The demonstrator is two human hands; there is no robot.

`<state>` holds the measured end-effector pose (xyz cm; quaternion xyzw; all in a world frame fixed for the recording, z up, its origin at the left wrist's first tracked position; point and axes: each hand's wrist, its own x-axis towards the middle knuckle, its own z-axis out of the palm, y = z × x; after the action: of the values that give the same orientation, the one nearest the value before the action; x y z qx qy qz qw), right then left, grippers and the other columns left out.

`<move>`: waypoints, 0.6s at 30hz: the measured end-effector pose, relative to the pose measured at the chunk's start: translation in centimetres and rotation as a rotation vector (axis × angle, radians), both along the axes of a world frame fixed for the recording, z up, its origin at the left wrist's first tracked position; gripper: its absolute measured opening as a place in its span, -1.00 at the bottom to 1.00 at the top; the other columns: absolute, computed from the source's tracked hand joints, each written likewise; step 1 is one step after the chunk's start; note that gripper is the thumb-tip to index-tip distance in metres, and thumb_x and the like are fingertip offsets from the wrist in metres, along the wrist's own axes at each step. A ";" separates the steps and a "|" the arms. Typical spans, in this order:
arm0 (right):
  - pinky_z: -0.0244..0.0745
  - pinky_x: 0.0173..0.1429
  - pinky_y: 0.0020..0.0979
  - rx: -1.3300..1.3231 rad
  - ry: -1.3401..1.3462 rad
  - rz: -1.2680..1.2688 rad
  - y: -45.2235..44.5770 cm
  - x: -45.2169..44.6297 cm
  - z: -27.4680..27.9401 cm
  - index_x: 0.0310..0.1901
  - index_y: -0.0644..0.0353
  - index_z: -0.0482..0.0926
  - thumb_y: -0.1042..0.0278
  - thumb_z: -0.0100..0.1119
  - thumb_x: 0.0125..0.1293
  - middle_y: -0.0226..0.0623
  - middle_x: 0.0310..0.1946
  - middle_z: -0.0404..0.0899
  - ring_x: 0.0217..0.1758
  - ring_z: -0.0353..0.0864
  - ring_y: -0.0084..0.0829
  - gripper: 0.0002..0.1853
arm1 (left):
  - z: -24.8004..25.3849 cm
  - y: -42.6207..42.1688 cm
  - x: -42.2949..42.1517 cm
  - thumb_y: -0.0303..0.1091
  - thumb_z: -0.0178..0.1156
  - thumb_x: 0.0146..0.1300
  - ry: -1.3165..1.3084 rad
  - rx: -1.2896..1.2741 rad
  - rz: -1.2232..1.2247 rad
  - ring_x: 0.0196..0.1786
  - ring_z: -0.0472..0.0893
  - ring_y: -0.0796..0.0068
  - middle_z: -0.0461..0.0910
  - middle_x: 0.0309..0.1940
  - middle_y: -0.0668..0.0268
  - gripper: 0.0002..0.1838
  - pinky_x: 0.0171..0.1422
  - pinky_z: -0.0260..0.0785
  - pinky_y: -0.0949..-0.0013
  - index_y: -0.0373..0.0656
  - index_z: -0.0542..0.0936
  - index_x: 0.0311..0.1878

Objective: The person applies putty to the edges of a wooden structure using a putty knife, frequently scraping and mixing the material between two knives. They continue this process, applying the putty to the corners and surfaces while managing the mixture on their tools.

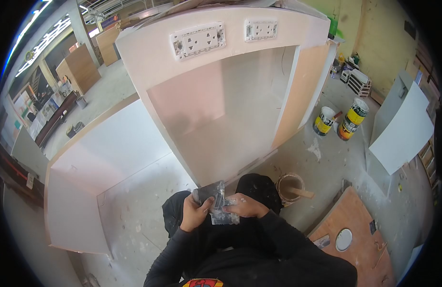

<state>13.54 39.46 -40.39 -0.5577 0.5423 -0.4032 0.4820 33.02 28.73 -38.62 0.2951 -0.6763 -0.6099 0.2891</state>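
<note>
My left hand (195, 214) is closed on a dark flat putty knife (208, 192), the thumb pressed on its face. My right hand (248, 206) is closed round a second, putty-smeared scraper (225, 218), whose broad grey blade hangs downward. The two tools meet or overlap between my hands, above my knees; exactly where they touch is hard to make out. Just beyond them stands a pale cabinet (209, 67) with an open front. Right of my knee is a round bucket (284, 196) with a wooden stick (301, 192) across it.
Two outlet plates (198, 40) (260, 30) sit on the cabinet's top panel. A white open box frame (77, 205) stands left. Two paint buckets (324, 122) (353, 119) stand right. A wooden board (359, 229) with a white round lid (344, 239) lies lower right.
</note>
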 end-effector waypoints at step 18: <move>0.52 0.30 -0.06 -0.140 -0.992 -0.304 1.9 0.7 -2.9 0.39 0.20 0.17 0.31 -0.05 0.58 -0.20 0.28 0.38 0.33 0.48 -0.26 -0.55 | -0.9 0.3 2.3 -0.53 0.21 0.38 0.513 0.433 0.347 -0.04 0.63 0.45 0.64 -0.04 0.26 -0.73 0.13 0.46 0.34 -0.35 0.52 0.11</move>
<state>14.22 41.39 -43.27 -0.2456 0.2954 -0.7196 0.5784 35.30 29.03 -39.50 0.2973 -0.3773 -0.7346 0.4792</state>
